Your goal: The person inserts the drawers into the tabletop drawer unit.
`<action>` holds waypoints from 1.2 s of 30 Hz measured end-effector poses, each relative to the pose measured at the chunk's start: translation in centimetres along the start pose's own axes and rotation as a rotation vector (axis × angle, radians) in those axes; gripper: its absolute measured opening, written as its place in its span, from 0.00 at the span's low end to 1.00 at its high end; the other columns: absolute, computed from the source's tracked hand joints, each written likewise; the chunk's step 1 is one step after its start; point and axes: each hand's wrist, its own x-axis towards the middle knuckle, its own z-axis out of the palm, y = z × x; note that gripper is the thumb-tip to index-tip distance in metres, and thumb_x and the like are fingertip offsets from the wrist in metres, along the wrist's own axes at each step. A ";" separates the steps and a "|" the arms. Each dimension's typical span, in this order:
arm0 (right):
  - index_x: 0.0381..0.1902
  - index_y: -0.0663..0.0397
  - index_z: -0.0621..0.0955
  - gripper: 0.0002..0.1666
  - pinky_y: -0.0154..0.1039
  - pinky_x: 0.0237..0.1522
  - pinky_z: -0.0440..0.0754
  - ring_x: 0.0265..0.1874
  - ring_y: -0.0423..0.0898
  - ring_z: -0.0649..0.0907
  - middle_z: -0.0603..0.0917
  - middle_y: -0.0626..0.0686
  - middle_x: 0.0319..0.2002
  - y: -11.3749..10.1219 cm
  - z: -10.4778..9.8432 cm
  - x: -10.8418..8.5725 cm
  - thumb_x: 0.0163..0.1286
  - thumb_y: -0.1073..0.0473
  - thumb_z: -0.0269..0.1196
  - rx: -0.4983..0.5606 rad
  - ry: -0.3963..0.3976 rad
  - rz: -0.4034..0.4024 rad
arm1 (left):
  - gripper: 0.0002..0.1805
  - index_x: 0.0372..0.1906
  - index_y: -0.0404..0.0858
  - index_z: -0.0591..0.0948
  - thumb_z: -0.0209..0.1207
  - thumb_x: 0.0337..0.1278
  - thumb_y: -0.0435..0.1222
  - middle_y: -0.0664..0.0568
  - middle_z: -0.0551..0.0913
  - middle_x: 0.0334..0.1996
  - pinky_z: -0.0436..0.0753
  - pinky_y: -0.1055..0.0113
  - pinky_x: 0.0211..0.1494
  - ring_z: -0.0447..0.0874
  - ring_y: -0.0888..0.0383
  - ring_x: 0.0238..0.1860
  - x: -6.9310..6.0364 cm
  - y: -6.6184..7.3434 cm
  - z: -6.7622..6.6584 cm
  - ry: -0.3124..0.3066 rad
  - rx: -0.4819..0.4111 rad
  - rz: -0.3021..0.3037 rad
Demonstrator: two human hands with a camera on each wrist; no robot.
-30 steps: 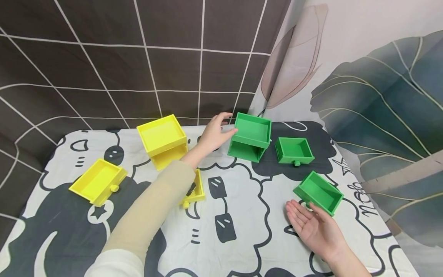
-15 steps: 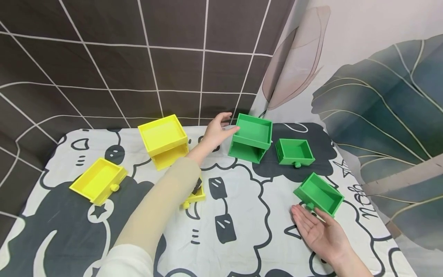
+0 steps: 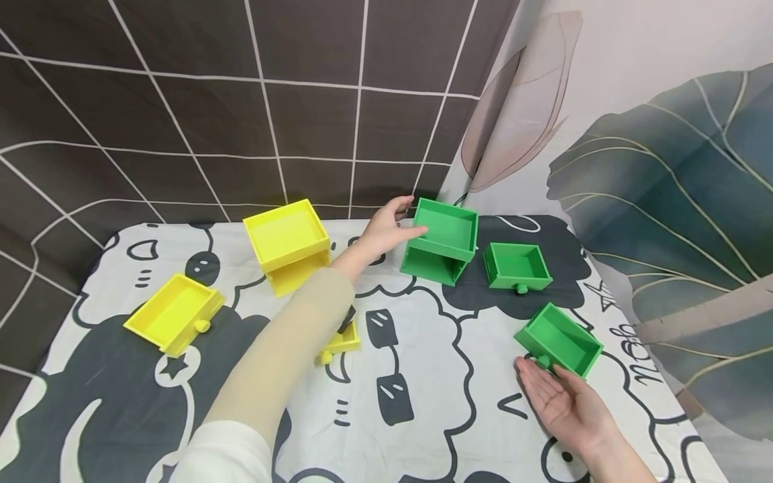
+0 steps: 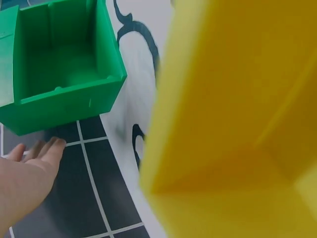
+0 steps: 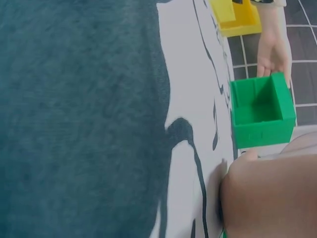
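Note:
In the head view, my left hand (image 3: 386, 231) reaches to the left side of a green drawer cabinet (image 3: 445, 231) with a bare opening in front. Its fingers are spread and relaxed, and the thumb overlaps the cabinet's left edge; whether it touches is unclear. The left wrist view has the same hand (image 4: 29, 176) beside the green cabinet (image 4: 69, 101). My right hand (image 3: 564, 409) lies palm up with straight fingers. Its fingertips are close by the knob of a tilted green drawer (image 3: 561, 341). Another green drawer (image 3: 518, 265) sits right of the cabinet.
Left of my left hand stands a yellow cabinet (image 3: 286, 238). One yellow drawer (image 3: 175, 312) lies at the left, and another yellow drawer (image 3: 344, 342) is partly hidden under my left forearm. A dark gridded cloth (image 3: 308, 121) hangs behind the patterned tablecloth (image 3: 423, 376).
My left hand has shifted slightly right, bringing its thumb over the green cabinet's edge. The right hand has moved a little right and down, beside the tilted drawer's knob. The drawers stay put.

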 end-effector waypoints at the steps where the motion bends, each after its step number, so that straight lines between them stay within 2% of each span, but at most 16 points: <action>1: 0.50 0.72 0.84 0.42 0.39 0.79 0.76 0.58 0.58 0.90 0.89 0.69 0.54 0.0 0.1 0.0 0.89 0.43 0.33 0.008 0.023 -0.010 | 0.43 0.83 0.39 0.62 0.70 0.68 0.36 0.44 0.66 0.82 0.72 0.55 0.84 0.68 0.45 0.80 0.1 0.1 0.0 -0.008 0.010 0.002; 5: 0.48 0.65 0.84 0.35 0.37 0.79 0.75 0.56 0.56 0.91 0.90 0.65 0.52 0.0 0.4 0.3 0.89 0.46 0.38 0.022 0.105 -0.045 | 0.45 0.84 0.40 0.60 0.69 0.68 0.36 0.46 0.64 0.83 0.72 0.54 0.84 0.66 0.45 0.81 0.5 0.3 0.0 -0.049 0.032 0.006; 9: 0.46 0.60 0.83 0.27 0.35 0.77 0.77 0.54 0.53 0.92 0.91 0.63 0.49 0.1 0.4 0.6 0.89 0.48 0.43 0.045 0.157 -0.071 | 0.46 0.85 0.39 0.58 0.69 0.69 0.34 0.44 0.63 0.83 0.68 0.57 0.86 0.64 0.46 0.82 0.7 0.3 0.1 -0.086 -0.009 0.017; 13: 0.44 0.60 0.84 0.24 0.33 0.75 0.79 0.52 0.52 0.92 0.92 0.61 0.47 0.2 0.3 0.6 0.88 0.50 0.46 0.052 0.159 -0.086 | 0.46 0.85 0.39 0.58 0.69 0.68 0.32 0.43 0.64 0.83 0.66 0.58 0.87 0.64 0.46 0.83 0.9 0.0 0.2 -0.093 -0.056 0.028; 18: 0.43 0.59 0.85 0.24 0.31 0.75 0.77 0.51 0.49 0.92 0.93 0.59 0.47 0.4 0.5 0.7 0.87 0.51 0.48 0.032 0.166 -0.092 | 0.46 0.84 0.40 0.59 0.70 0.67 0.33 0.46 0.63 0.83 0.66 0.57 0.87 0.63 0.46 0.83 1.0 -0.3 0.2 -0.087 -0.057 0.029; 27: 0.41 0.57 0.87 0.22 0.27 0.75 0.75 0.51 0.44 0.92 0.93 0.57 0.45 0.4 1.2 1.0 0.86 0.50 0.51 0.062 0.273 -0.103 | 0.47 0.84 0.41 0.61 0.71 0.66 0.39 0.45 0.64 0.82 0.69 0.53 0.86 0.64 0.45 0.82 0.4 -0.1 0.0 -0.038 0.075 0.039; 32: 0.40 0.57 0.87 0.23 0.26 0.73 0.77 0.49 0.43 0.93 0.93 0.56 0.43 0.3 1.2 0.8 0.86 0.50 0.51 0.066 0.271 -0.104 | 0.47 0.83 0.40 0.60 0.71 0.67 0.42 0.43 0.65 0.81 0.70 0.53 0.85 0.66 0.45 0.81 -0.1 -0.1 0.1 -0.010 0.127 0.043; 36: 0.40 0.58 0.87 0.24 0.26 0.71 0.80 0.48 0.44 0.93 0.93 0.56 0.43 0.2 0.9 0.6 0.86 0.50 0.50 0.042 0.219 -0.109 | 0.48 0.84 0.39 0.59 0.71 0.67 0.44 0.42 0.64 0.81 0.71 0.53 0.85 0.65 0.45 0.81 -0.5 -0.1 0.2 0.006 0.165 0.043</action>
